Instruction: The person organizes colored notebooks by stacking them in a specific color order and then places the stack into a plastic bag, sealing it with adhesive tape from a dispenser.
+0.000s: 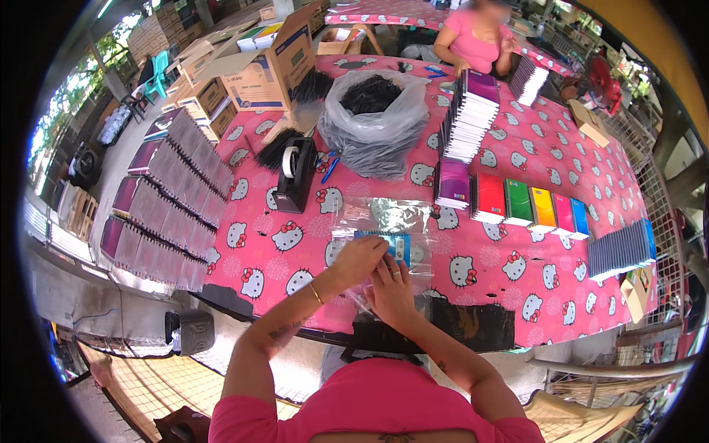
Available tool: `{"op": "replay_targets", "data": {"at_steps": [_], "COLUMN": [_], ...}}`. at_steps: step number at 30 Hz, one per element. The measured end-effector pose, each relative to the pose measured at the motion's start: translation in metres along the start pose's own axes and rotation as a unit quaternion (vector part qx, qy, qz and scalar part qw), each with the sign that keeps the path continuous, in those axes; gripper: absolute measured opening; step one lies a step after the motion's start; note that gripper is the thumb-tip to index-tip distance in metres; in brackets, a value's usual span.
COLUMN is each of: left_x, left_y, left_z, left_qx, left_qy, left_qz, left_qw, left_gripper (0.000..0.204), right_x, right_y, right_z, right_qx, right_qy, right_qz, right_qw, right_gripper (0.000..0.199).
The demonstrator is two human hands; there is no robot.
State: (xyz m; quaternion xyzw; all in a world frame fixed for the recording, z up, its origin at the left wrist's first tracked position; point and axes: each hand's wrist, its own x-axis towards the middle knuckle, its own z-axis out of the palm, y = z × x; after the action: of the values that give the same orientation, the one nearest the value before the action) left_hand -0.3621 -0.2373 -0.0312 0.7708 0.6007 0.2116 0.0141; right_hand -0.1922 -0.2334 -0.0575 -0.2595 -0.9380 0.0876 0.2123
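Observation:
At the near edge of the table, a blue spiral notebook [399,246] lies in or under a clear plastic bag [384,214] that spreads shiny beyond it. My left hand [360,258] is closed, its curled fingers gripping at the bag over the notebook's lower left part. Close against it, my right hand [391,290] has its fingers pressed together on the bag at the notebook's lower edge. The fingertips of both hands meet and partly hide each other. More clear plastic shows under my wrists.
Ahead stand a black tape dispenser [297,177] and a plastic sack of black spiral bindings [373,133]. Stacked notebooks [162,199] fill the left side. Colored notebooks [518,201] line the right, beyond them a blue stack [620,249]. A co-worker [476,40] is across the table.

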Motion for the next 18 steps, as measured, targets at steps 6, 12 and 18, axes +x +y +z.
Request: {"op": "replay_targets", "data": {"at_steps": [6, 12, 18], "left_x": [-0.011, 0.002, -0.019], "left_y": [0.026, 0.029, 0.035], "left_z": [0.02, -0.007, 0.025], "left_qx": [-0.015, -0.177, 0.033], "left_qy": [0.052, 0.013, 0.091], "left_qz": [-0.088, -0.178, -0.08], "left_qw": [0.995, 0.968, 0.992], "left_gripper": [0.032, 0.029, 0.033], "right_x": [-0.006, 0.004, 0.016], "right_y": [0.01, 0.039, 0.036], "right_z": [0.021, 0.015, -0.021], "right_qx": [-0.028, 0.272, -0.064], "right_qy": [0.03, 0.059, 0.028], "right_qz": [-0.028, 0.074, -0.019], "right_qw": [0.999, 0.958, 0.997], "right_gripper": [0.055, 0.067, 0.058]}}
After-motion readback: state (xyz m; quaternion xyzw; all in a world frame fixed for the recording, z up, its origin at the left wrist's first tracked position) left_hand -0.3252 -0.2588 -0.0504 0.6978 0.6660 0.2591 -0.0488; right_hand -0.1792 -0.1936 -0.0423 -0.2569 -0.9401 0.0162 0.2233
